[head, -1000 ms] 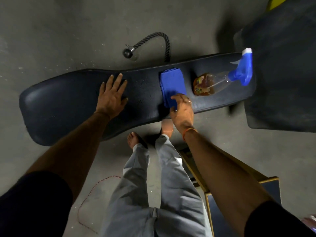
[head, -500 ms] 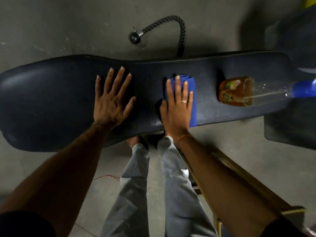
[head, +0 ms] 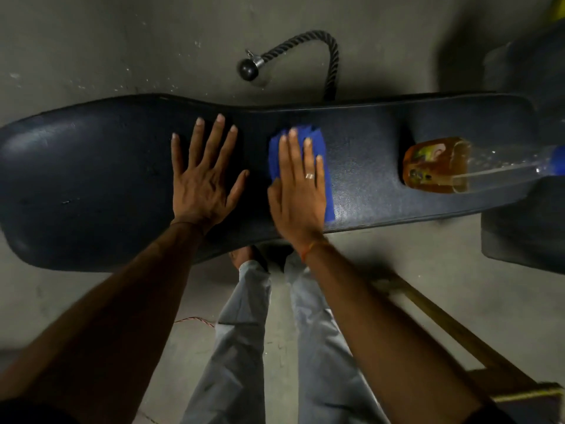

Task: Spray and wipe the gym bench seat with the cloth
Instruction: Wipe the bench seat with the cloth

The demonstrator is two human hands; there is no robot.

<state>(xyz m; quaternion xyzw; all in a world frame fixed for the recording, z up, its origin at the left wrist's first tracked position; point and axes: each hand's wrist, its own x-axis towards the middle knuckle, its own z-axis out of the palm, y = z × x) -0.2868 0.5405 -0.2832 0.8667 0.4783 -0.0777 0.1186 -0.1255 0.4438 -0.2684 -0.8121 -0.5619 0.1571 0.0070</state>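
Observation:
A long black padded bench seat [head: 91, 185] runs across the view. My right hand [head: 301, 191] lies flat with straight fingers on a folded blue cloth [head: 319, 142], pressing it onto the middle of the seat. Just left of it my left hand [head: 204, 175] rests flat on the bare seat, fingers spread. A clear spray bottle [head: 437, 165] with amber liquid and a blue head lies on its side on the seat's right end, apart from both hands.
A black rope handle with a ball end [head: 293, 53] lies on the concrete floor behind the bench. A dark padded block [head: 526, 234] stands at the right. A wooden frame [head: 458, 335] sits at lower right beside my legs.
My right hand went from gripping the cloth's near edge to lying flat on top of it, then slid the cloth left toward my left hand. The view moved closer to the bench.

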